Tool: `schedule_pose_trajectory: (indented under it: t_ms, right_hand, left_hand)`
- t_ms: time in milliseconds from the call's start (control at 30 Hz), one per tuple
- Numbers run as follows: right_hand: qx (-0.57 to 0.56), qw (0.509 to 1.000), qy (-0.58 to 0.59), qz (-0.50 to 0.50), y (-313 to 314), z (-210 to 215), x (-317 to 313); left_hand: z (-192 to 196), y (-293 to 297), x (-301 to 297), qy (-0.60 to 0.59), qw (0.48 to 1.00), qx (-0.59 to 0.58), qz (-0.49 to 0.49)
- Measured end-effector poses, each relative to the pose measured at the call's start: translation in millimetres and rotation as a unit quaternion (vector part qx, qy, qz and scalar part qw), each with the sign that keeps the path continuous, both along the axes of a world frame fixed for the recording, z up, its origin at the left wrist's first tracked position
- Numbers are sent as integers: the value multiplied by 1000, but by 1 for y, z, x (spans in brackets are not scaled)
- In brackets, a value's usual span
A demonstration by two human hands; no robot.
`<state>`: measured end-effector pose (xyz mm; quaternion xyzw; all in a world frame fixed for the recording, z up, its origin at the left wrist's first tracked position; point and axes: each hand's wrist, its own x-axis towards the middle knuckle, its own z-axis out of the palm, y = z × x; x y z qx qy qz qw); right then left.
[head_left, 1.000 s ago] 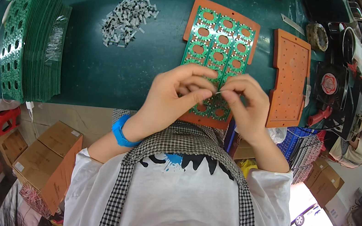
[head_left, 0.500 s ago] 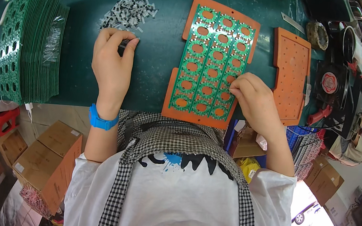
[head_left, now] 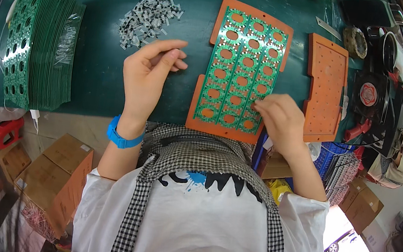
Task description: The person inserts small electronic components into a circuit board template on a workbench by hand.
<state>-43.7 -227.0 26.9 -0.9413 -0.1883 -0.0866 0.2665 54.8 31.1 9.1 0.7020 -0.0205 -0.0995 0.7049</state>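
Observation:
A green circuit board panel (head_left: 240,67) with round cut-outs lies in an orange tray (head_left: 201,121) on the dark green table. My right hand (head_left: 280,120) rests on the panel's near right corner, fingers curled, fingertips pressing on the board. My left hand (head_left: 148,74), with a blue wristband (head_left: 120,137), hovers left of the tray, just below a pile of small grey components (head_left: 148,13). Its fingers are stretched toward the pile with the thumb laid against them; whether a component sits between them is hidden.
A thick stack of green circuit boards (head_left: 40,46) stands at the far left. A second orange tray (head_left: 325,92) lies right of the panel, with a small fan (head_left: 368,95) and tools beyond it. Cardboard boxes (head_left: 59,168) sit on the floor lower left.
My left hand left the panel, reached up to the grey pile, and has now drawn back a little toward the tray. My right hand stayed on the panel's near right corner.

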Motion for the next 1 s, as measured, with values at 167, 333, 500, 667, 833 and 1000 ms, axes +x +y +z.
schedule_pose_trajectory:
  t_ms: [167,333,500,667,833,1000]
  right_hand:
    - [67,990,66,-102,-4,3,3]
    - [194,964,136,-121,-2,-6,-1]
    - [189,966,107,-139,-1,-17,-3]
    - [194,966,100,-135,0,-19,-2]
    - [189,968,85,-138,2,-22,-3]
    - [177,973,59,-138,1,-25,-3]
  left_hand:
    - [-3,-3,-4,24,999,-42,-16]
    - [-20,-4,-5,10,999,-46,-21]
    - [-20,-8,-6,-25,998,-37,-33]
    - [-21,-9,-6,-26,999,-32,-34]
    - [-22,-8,-7,-28,999,-29,-37]
    - [-19,-8,-8,-35,998,-24,-37]
